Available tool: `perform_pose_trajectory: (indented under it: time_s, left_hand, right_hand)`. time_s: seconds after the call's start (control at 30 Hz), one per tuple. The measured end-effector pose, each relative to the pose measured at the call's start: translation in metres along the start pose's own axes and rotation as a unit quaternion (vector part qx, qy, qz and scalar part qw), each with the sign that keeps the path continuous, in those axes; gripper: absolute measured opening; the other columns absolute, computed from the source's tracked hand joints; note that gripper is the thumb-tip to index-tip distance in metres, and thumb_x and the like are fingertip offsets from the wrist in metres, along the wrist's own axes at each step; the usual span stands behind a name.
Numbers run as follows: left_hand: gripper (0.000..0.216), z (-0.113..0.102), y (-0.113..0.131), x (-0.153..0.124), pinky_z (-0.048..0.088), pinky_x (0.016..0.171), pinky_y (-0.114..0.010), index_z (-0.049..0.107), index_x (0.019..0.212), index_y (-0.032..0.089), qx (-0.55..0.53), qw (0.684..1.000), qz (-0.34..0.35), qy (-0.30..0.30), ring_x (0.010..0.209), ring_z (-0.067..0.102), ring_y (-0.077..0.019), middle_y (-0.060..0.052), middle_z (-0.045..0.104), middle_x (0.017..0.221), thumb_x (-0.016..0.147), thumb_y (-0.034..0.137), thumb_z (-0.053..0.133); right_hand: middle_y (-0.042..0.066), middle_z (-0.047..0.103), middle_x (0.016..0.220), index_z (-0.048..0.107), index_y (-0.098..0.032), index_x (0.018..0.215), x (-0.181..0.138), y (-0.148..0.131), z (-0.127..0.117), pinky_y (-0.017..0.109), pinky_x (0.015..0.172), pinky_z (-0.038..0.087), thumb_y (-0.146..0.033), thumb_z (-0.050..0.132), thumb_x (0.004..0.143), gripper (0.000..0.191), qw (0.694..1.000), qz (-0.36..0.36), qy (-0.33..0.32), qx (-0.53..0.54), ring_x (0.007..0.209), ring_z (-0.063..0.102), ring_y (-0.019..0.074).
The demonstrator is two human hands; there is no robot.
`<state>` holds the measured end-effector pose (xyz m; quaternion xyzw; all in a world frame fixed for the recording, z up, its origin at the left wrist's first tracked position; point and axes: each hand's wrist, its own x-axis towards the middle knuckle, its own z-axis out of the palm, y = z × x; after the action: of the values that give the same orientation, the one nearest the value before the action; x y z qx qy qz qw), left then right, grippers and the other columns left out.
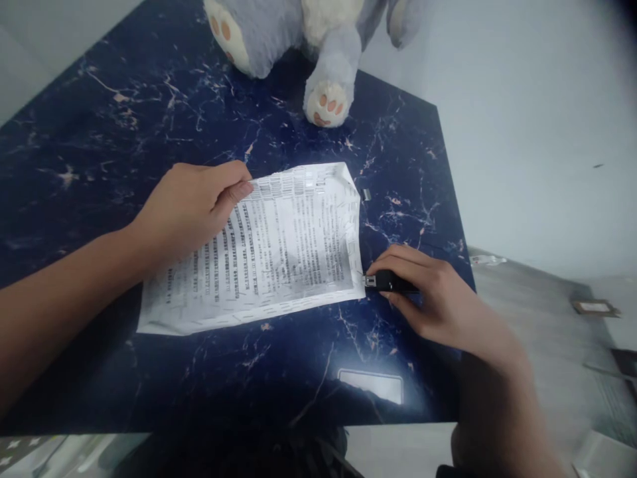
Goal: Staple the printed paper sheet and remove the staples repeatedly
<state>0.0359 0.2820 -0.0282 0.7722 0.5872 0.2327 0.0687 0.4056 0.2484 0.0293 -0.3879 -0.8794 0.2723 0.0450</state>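
Note:
A printed sheet of paper lies across the dark blue table, its edges folded over and dotted with many staples. My left hand pinches its far edge between thumb and fingers, the forearm crossing the near left part. At the sheet's right edge, near the lower corner, my right hand is closed around a small black stapler. The stapler's metal nose meets the paper; whether its jaws are pressed together I cannot tell. A short metallic piece, like a strip of staples, rests just right of the upper right corner.
The table has a glossy, marble-patterned top. A grey and cream plush toy sits at its far edge, legs toward me. A pale rounded rectangle, perhaps a reflection, shows near the front edge. A pale wall stands beyond the right side.

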Motion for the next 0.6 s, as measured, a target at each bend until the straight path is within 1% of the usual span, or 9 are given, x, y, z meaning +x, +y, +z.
perform_pose_trajectory:
  time_s: [0.07,0.17,0.33,0.47,0.6]
  left_hand:
    - [0.024,0.0011,-0.0004,0.0002,0.028,0.066,-0.027,0.065,0.095,0.020,0.001,1.000,-0.004,-0.001,0.059,0.048,-0.0136,0.003,0.055,0.065,0.105,0.032,0.047]
    - [0.025,0.0025,-0.0013,-0.0001,0.030,0.068,-0.026,0.065,0.094,0.019,0.001,1.000,-0.009,-0.001,0.058,0.047,-0.0127,0.004,0.055,0.066,0.105,0.033,0.048]
    - [0.029,0.0046,-0.0047,-0.0003,0.037,0.077,-0.025,0.068,0.097,0.017,0.003,1.000,-0.016,-0.018,0.062,0.049,-0.0119,0.004,0.056,0.069,0.105,0.035,0.046]
    - [0.031,0.0060,-0.0065,0.0004,0.041,0.085,-0.028,0.069,0.098,0.017,0.022,0.999,-0.028,-0.032,0.064,0.051,-0.0123,0.004,0.055,0.071,0.104,0.036,0.045]
    - [0.029,0.0060,-0.0058,-0.0003,0.042,0.089,-0.032,0.069,0.100,0.017,0.027,0.998,-0.037,-0.035,0.065,0.050,-0.0124,0.003,0.056,0.072,0.105,0.035,0.046]
  right_hand:
    - [0.007,0.065,0.110,0.064,-0.024,0.111,-0.0002,-0.0029,-0.0004,0.040,0.086,0.052,-0.008,0.057,0.089,0.028,1.000,-0.002,-0.014,0.007,0.099,0.062,0.0246]
    - [0.006,0.064,0.110,0.064,-0.024,0.111,0.0001,-0.0060,0.0007,0.039,0.086,0.052,-0.009,0.057,0.091,0.026,1.000,-0.001,-0.018,0.011,0.099,0.062,0.0235]
    - [0.007,0.064,0.110,0.064,-0.024,0.112,-0.0013,-0.0043,0.0028,0.040,0.084,0.052,-0.013,0.057,0.094,0.023,1.000,0.008,-0.011,-0.001,0.098,0.062,0.0237]
    - [0.008,0.063,0.111,0.062,-0.023,0.117,-0.0015,-0.0028,0.0032,0.040,0.085,0.053,-0.013,0.055,0.095,0.025,1.000,-0.003,-0.022,-0.009,0.098,0.062,0.0244]
    - [0.010,0.062,0.115,0.059,-0.021,0.125,0.0004,-0.0037,0.0036,0.043,0.090,0.053,-0.015,0.052,0.097,0.029,0.998,-0.019,-0.026,-0.060,0.102,0.061,0.0264]
